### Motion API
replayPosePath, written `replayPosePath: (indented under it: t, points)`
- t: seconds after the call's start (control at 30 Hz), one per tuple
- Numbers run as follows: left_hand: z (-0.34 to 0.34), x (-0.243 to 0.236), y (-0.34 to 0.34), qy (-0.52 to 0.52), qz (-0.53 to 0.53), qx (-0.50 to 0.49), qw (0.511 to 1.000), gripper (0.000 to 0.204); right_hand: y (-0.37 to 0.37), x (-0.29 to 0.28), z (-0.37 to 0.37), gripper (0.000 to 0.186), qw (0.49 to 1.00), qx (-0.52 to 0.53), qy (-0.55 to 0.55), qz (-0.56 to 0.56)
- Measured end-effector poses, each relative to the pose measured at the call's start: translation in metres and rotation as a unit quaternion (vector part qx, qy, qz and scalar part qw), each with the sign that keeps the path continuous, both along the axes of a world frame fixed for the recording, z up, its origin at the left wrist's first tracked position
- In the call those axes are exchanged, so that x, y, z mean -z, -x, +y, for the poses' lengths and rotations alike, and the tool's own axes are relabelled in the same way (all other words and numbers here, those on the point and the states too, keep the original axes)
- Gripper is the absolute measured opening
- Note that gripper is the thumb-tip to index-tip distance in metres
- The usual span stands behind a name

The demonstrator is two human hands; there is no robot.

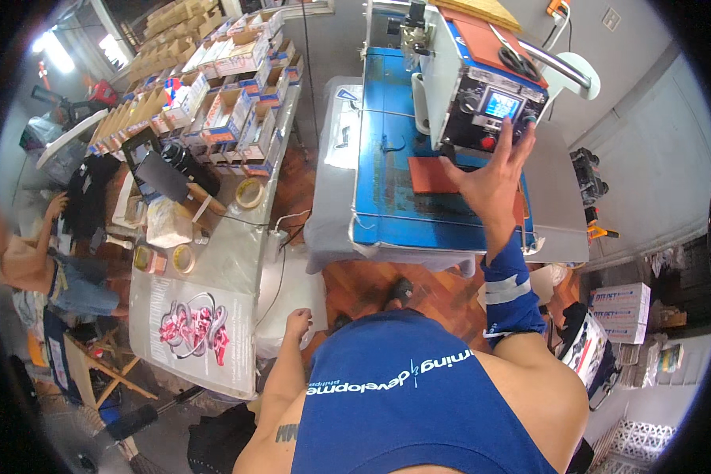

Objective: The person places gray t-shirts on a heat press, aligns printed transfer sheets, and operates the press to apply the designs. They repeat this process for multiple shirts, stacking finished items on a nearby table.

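Observation:
My right hand [494, 178], fingers spread, reaches up to the black control panel [482, 118] of a boxy white machine. Its fingertips lie over the panel beside a lit blue screen [502, 105]; whether they press anything is unclear. Below the screen is a red button [488, 144]. Under the hand, a reddish-orange pad [434, 175] rests on a worn blue board [383, 213]. My left hand [299, 322] hangs low at my side, fingers loosely curled and slightly apart, with nothing visible in it.
Scissors [517, 63] lie on an orange sheet atop the machine. To the left, a long table [213, 268] carries open cardboard boxes [227, 114], tape rolls [250, 193] and a printed sheet [201, 332]. Another person [35, 261] is at the far left. White cartons [620, 312] stand at right.

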State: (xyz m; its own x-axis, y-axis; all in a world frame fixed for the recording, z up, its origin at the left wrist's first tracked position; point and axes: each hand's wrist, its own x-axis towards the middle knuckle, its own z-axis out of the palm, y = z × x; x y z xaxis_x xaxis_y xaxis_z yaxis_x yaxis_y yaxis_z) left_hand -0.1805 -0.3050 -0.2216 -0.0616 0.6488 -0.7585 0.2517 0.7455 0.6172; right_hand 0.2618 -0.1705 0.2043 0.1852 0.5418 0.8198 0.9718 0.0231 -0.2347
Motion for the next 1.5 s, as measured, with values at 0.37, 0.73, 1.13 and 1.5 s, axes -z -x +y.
replayPosePath:
  t: [0.37, 0.73, 1.13, 1.5]
  points:
    - [-0.170, 0.008, 0.053, 0.020, 0.042, -0.019, 0.999, 0.024, 0.075, 0.001, 0.024, 0.107, 0.999, 0.006, 0.017, -0.033]
    - [-0.358, 0.060, -0.027, 0.112, -0.021, -0.317, 0.942, 0.022, 0.085, 0.012, 0.035, 0.101, 0.996, 0.060, -0.046, -0.036]
    - [-0.475, -0.097, -0.081, 0.042, 0.502, -0.332, 0.798, 0.038, 0.136, 0.095, -0.133, 0.022, 0.720, -0.651, 0.186, 0.154]
    - [-0.743, -0.118, -0.179, 0.405, 0.423, -0.580, 0.565, 0.072, 0.230, 0.169, -0.353, 0.019, 0.351, -0.804, 0.421, -0.230]
